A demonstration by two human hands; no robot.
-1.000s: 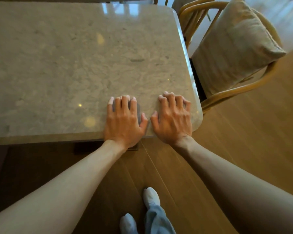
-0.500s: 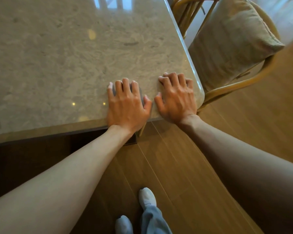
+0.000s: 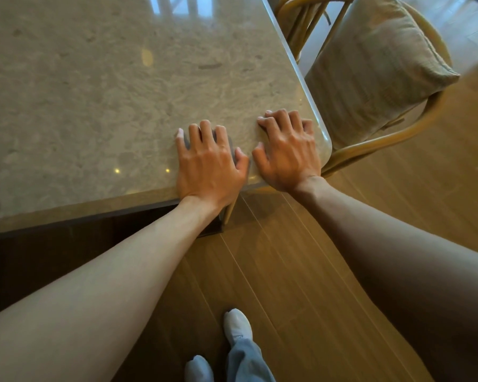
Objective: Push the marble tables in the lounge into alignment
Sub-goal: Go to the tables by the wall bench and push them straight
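Observation:
A beige marble table with a glossy top and rounded corners fills the upper left. My left hand lies palm down on the top at the near edge, fingers bent and slightly spread. My right hand presses down the same way just beside it, at the table's near right corner. Neither hand holds anything. The near edge runs at a slant across the view. No second table is in view.
A rattan chair with a tan cushion stands close against the table's right edge. The table's dark base sits under the near edge. Below is wooden plank floor, with my white shoe.
The table's near right corner has swung away from me and toward the chair, so its near edge now runs slanted. Both hands stayed pressed on the top and went with it.

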